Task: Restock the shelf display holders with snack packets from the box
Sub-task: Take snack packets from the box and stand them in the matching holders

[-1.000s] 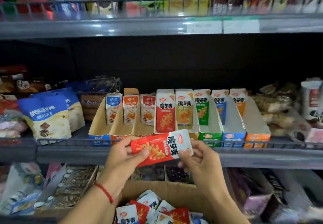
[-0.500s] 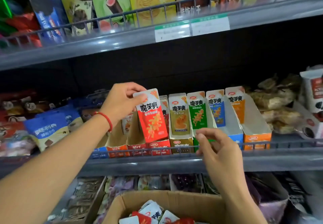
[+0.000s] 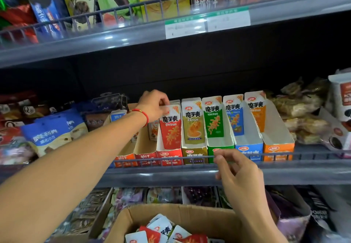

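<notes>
A store shelf point(image 3: 190, 175) with a wire front rail carries a row of cardboard holders. The left hand point(image 3: 154, 106) pinches the top of a red packet point(image 3: 171, 127), standing upright at the front of the red holder point(image 3: 169, 154). The right hand point(image 3: 237, 170) hangs loosely curled and holds nothing, near the rail. The box point(image 3: 190, 218) of packets sits below.

Risk: released carelessly, the packet may lean or tip over the holder's low front. The yellow holder point(image 3: 193, 152) stands hard beside it; a crooked push could snag its wall. The upper shelf point(image 3: 133, 39) limits headroom.
</notes>
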Tool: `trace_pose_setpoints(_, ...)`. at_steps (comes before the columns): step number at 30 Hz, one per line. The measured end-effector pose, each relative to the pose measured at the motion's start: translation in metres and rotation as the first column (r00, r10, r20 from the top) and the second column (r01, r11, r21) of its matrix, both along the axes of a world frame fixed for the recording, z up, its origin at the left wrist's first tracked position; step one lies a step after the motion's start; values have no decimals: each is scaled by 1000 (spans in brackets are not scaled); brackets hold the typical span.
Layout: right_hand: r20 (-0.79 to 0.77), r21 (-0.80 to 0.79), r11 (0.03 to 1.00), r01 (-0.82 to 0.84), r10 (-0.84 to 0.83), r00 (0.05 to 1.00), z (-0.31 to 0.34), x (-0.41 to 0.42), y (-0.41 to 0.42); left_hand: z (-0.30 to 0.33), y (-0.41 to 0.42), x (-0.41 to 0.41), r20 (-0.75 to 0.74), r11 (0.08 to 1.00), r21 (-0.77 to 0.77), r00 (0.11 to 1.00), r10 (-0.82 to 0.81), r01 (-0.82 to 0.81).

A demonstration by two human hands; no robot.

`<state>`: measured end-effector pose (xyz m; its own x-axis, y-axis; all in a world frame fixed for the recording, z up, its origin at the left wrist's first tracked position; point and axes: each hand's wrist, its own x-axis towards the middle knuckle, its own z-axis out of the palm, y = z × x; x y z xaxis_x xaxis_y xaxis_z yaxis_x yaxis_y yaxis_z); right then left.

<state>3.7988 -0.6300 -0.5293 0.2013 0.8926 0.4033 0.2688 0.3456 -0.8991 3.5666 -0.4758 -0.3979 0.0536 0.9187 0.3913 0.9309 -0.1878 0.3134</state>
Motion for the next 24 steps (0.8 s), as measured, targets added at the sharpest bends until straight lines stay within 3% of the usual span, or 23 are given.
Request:
trace_pose_setpoints(2, 48, -3, 1000, -12, 13, 999, -2, 0, 0, -12, 2, 0, -45, 1000, 22, 999, 7, -6)
trace_pose_setpoints(9, 210, 16, 998, -64, 59, 976, -11, -1, -3, -24, -5, -8, 16, 988, 154, 1000, -24, 21)
trace_pose_setpoints(13, 372, -72, 987, -146, 162, 914, -26, -3, 1, -46, -51, -18, 64, 958, 279, 995, -82, 61)
trace_pose_setpoints(16, 558, -260, 941, -217, 330, 761, -43, -14, 1, -79, -112, -21, 175, 965, 215, 966, -190, 151)
trace_pose_setpoints(19, 680, -513, 827, -229, 555, 480, -76, -37, -1, -135, -168, -28, 287, 965, 51, 922, -261, 258)
trace_pose_setpoints(22, 634, -702, 669, -246, 743, 213, -121, -59, -11, -209, -205, -40, 169, 945, -218, 963, -209, 243)
trace_pose_setpoints(24, 616, -753, 623, -210, 780, 107, -145, -67, -17, -247, -219, -48, 62, 874, -422, 970, -237, 241)
